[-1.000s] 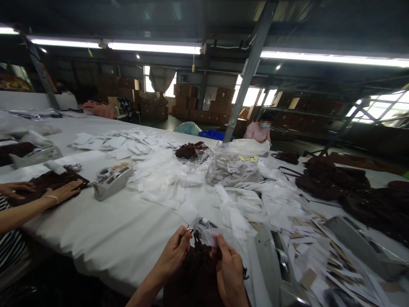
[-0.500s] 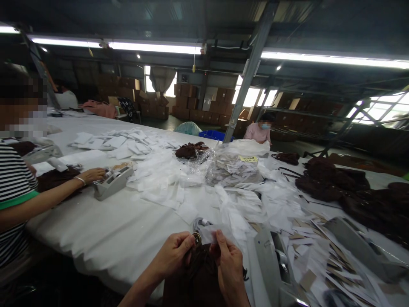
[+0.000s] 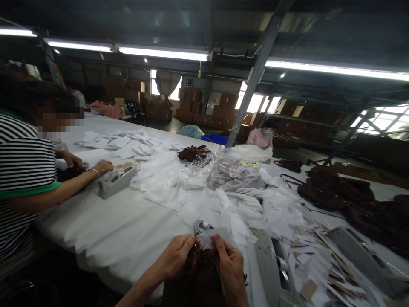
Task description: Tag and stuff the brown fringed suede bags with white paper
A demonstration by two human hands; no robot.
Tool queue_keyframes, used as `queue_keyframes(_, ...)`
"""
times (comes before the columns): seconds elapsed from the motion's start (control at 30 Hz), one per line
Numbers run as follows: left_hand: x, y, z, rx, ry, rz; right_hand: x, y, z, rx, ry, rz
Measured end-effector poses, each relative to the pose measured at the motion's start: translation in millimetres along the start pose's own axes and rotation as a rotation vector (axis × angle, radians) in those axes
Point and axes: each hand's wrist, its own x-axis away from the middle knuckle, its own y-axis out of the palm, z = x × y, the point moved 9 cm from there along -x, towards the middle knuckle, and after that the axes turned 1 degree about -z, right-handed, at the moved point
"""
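The white sheet (image 3: pixel 209 239) is moving leftward since the earlier frame, right hand (image 3: pixel 230 265) pinching it, left hand (image 3: pixel 177 254) seemingly gripping the brown article (image 3: pixel 203 279) between them, wrapping apparently proceeding and needing snug folding.

Dim overall, tube lights (image 3: pixel 162 53) glaring overhead, windows (image 3: pixel 257 103) washed out white behind, ceiling (image 3: pixel 128 19) in gloom, deep shadow below the desk (image 3: pixel 128 221), wide-angle stretching toward the edges

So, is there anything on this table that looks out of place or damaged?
No damage that I can see. The cardboard pieces right of the nearest tape dispenser look untidy: they lie jumbled at many angles, not stacked. White sheets are strewn loosely across the middle of the table.
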Motion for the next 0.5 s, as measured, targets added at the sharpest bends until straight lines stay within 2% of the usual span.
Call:
queue_keyframes(0.17,3.9,1.3,14.1,0.029,0.03,-0.029,3.3,-2.0,-7.1,0.071,0.031,-0.008)
queue_keyframes(0.3,6.4,7.5,12.4,0.118,0.002,-0.11,5.5,-2.5,-15.1,0.121,0.013,-0.012)
queue_keyframes(0.5,8.7,10.9,3.3,0.308,-0.056,-0.237,3.1,16.6,-18.8,0.164,-0.02,-0.223)
